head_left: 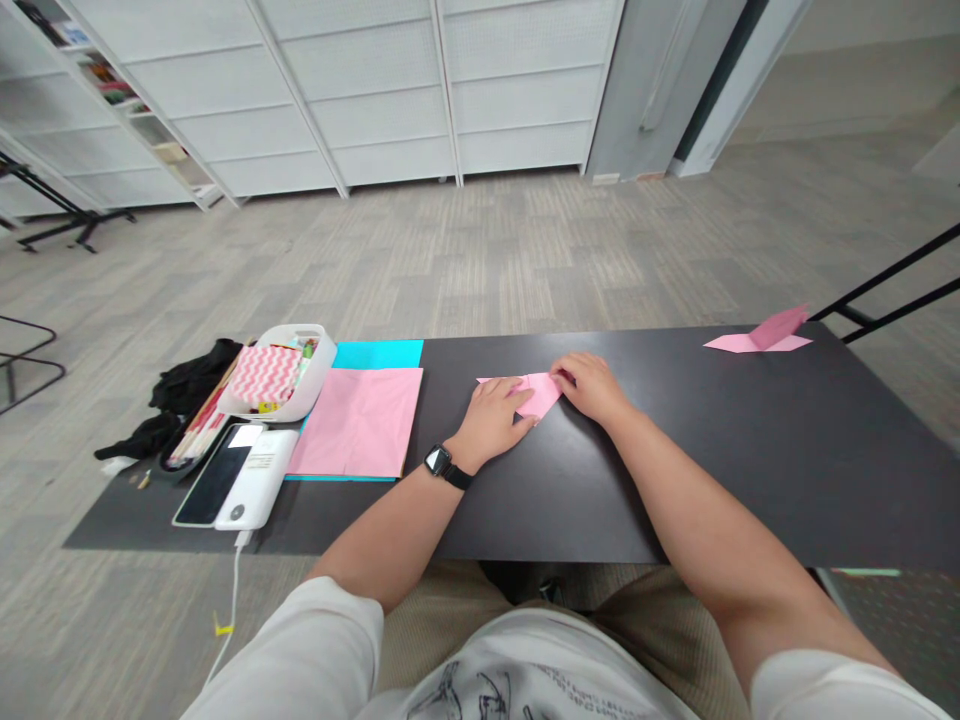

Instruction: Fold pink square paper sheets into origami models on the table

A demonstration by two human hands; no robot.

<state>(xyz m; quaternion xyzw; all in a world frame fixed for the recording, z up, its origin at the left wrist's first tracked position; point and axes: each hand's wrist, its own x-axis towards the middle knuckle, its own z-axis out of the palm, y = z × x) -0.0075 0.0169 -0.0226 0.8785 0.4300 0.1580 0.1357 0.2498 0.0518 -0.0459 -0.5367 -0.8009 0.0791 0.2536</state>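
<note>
A folded piece of pink paper [540, 396] lies on the dark table in front of me, partly covered by my fingers. My left hand [491, 420], with a black watch at the wrist, rests flat over its left part, thumb apart and fingers stretched out. At the paper's upper right corner, my right hand [589, 388] has its fingers curled and closed on the edge. Far to the right stands a folded pink paper shape [761, 335], one flap raised above a flat pointed base.
Left of my hands, pink sheets [360, 425] lie over a blue sheet [381, 353]. Beyond them are a white basket [319, 375], a phone [217, 475], a white power bank [256, 482] with a cable, a dark tray of sticks [199, 430] and black cloth [196, 380].
</note>
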